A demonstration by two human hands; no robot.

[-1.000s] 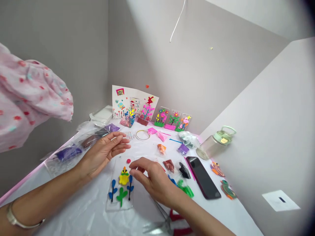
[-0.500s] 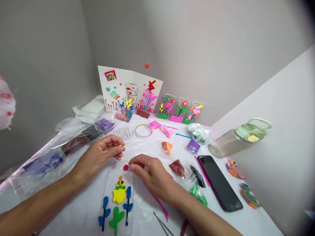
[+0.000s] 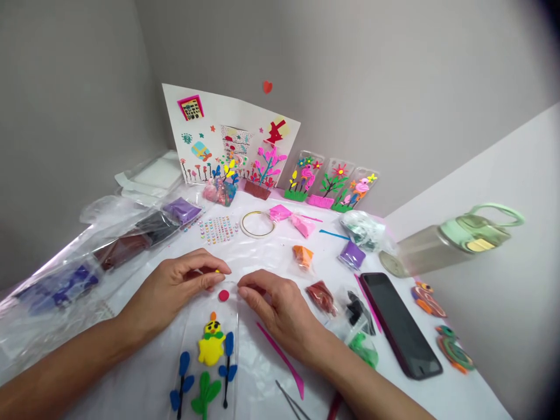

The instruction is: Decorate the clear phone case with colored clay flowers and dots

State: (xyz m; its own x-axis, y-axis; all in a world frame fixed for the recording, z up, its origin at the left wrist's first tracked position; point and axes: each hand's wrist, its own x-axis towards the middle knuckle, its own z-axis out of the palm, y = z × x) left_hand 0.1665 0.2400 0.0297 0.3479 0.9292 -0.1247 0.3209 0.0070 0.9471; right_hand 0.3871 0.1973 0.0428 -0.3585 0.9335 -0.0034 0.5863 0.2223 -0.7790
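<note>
A clear phone case (image 3: 205,350) lies flat on the white table (image 3: 144,385) in front of me. On it are a yellow clay chick (image 3: 210,347), blue flowers, a green plant (image 3: 202,396) and a small red clay disc (image 3: 224,295). My left hand (image 3: 181,286) rests by the case's top left corner, fingers curled, pinching a tiny yellow bit (image 3: 217,270). My right hand (image 3: 277,309) rests at the case's top right, fingers curled, fingertips just right of the red disc.
Bags of coloured clay (image 3: 131,245) lie at the left. A decorated card (image 3: 227,143) and finished cases (image 3: 332,186) lean on the back wall. A black phone (image 3: 405,324), a green-lidded bottle (image 3: 450,242), a pink tool (image 3: 280,359), scissors (image 3: 291,402) and small clay packets (image 3: 321,294) lie to the right.
The view has tilted down and closer. My left hand's fingers have curled from open into a pinch on a yellow bit, and both hands moved up to the red disc.
</note>
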